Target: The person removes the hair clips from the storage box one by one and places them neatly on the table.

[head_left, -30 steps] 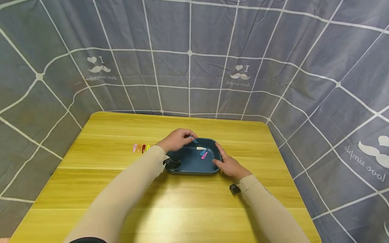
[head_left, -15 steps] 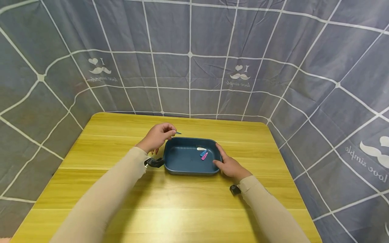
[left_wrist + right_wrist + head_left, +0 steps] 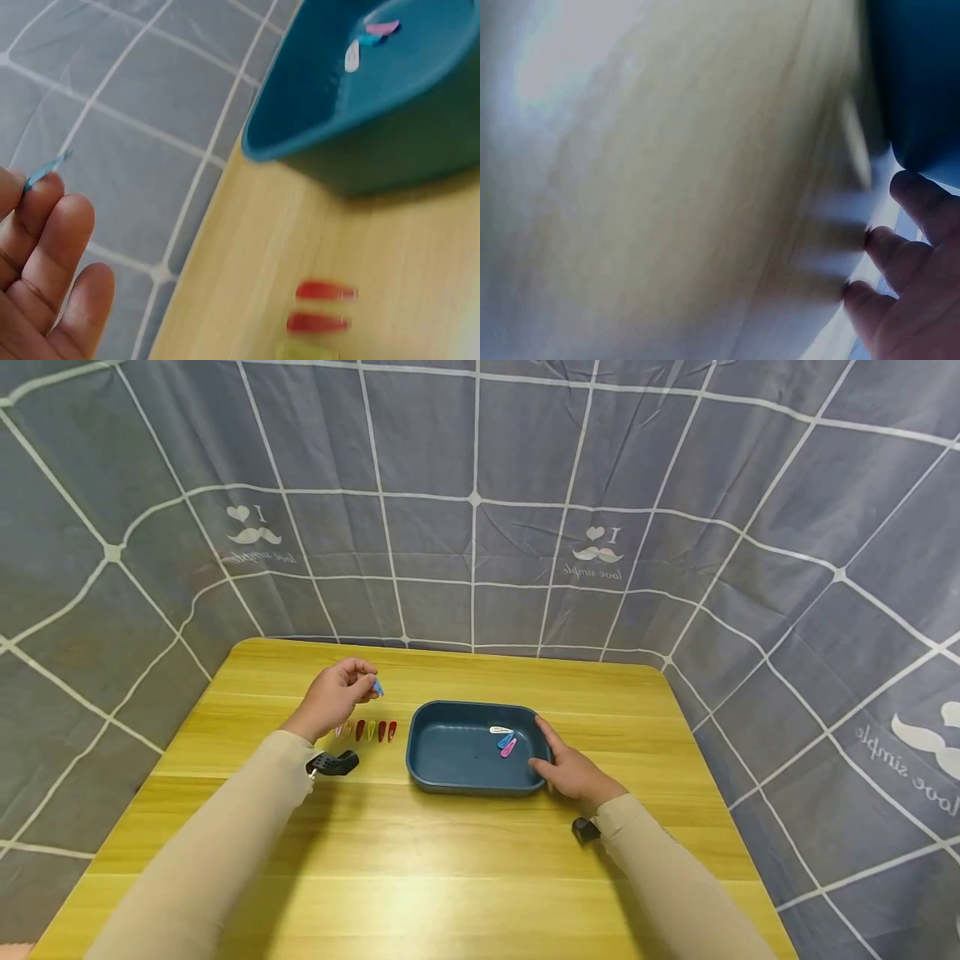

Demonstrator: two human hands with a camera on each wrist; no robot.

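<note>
Pinching a blue hair clip (image 3: pixel 378 687), the left hand (image 3: pixel 333 696) hovers above the clip row (image 3: pixel 369 730); the right hand (image 3: pixel 572 768), fingers relaxed, steadies the tray (image 3: pixel 450 760).

Surface (image 3: pixel 450 877): yellow wood grain, rounded far corners, pale glare patch near the 6 o'clock edge.

Backdrop cloth (image 3: pixel 472 435): grey, white grid lines, hung behind the surface from 9 o'clock through 12 to 3 o'clock. Printed on it: a heart, the letter I, a moustache and script lettering, one print at 11 o'clock (image 3: pixel 251 533), one at 12 to 1 o'clock (image 3: pixel 597 550), part of a larger one at 3 o'clock (image 3: pixel 918 752).

Row of small clips (image 3: pixel 367 730) lying flat on the surface at about 10 o'clock: red, yellow-green and pinkish ones, side by side; left wrist view shows them blurred.
</note>
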